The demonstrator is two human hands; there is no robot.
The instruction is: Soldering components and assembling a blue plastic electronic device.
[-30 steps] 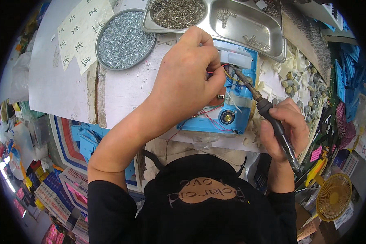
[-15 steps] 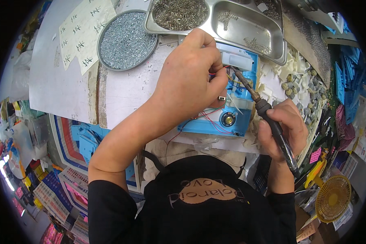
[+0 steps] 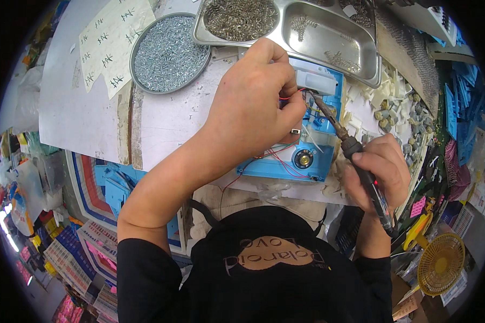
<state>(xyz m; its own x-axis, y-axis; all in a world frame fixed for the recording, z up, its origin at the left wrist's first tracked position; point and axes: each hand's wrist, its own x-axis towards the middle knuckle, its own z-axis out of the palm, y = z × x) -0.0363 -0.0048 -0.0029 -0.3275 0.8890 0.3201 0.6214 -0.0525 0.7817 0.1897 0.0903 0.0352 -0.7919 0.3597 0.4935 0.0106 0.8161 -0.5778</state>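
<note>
Here, iron [image 3: 352, 146] and wire [image 3: 284, 98] over a blue case [image 3: 258, 169]

The left hand [image 3: 258, 91] has thumb and forefinger pressed together on the thin red wire; the right hand [image 3: 383, 171] is wrapped around the iron, whose black handle runs into a narrow, dull metal shaft. Its tip sits right by the wire, contact too small to tell. Beneath lies the plastic case, open and shallow, flat on the white surface [image 3: 164, 121], with a round, dark speaker [image 3: 303, 159] near its lower edge and a smooth, pale block [image 3: 318, 83] near its upper edge. Beyond it stands a shiny steel tray [image 3: 323, 35] with rounded compartments, just beside a round grey dish [image 3: 171, 91] full of glinting screws [image 3: 170, 51].
</note>
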